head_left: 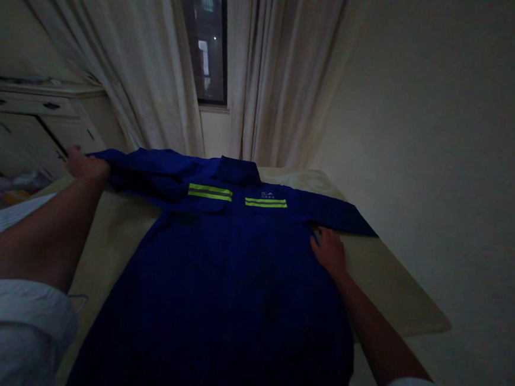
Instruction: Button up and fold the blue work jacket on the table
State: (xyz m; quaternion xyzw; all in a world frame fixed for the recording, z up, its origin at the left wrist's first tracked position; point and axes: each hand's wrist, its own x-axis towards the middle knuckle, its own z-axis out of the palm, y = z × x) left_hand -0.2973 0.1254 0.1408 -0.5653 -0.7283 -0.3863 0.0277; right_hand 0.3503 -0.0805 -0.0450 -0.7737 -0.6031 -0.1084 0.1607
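Note:
A dark blue work jacket [234,262] lies spread front up, its collar at the far side and its hem toward me. Two yellow-green reflective strips cross the chest, with a small pale logo above the right one. At the far left, my left hand [87,165] is closed on the end of the left-side sleeve [130,165], which is stretched outward. My right hand [332,251] rests by the armpit below the right-side sleeve [336,214], fingers apart, touching the jacket's edge. That sleeve lies out to the right, over the table's edge region.
Under the jacket is a table with a pale yellowish cover [401,293]. Long curtains [289,70] hang behind it beside a dark window [207,40]. A white cabinet [30,133] stands at left, and a bare wall [444,142] rises close on the right.

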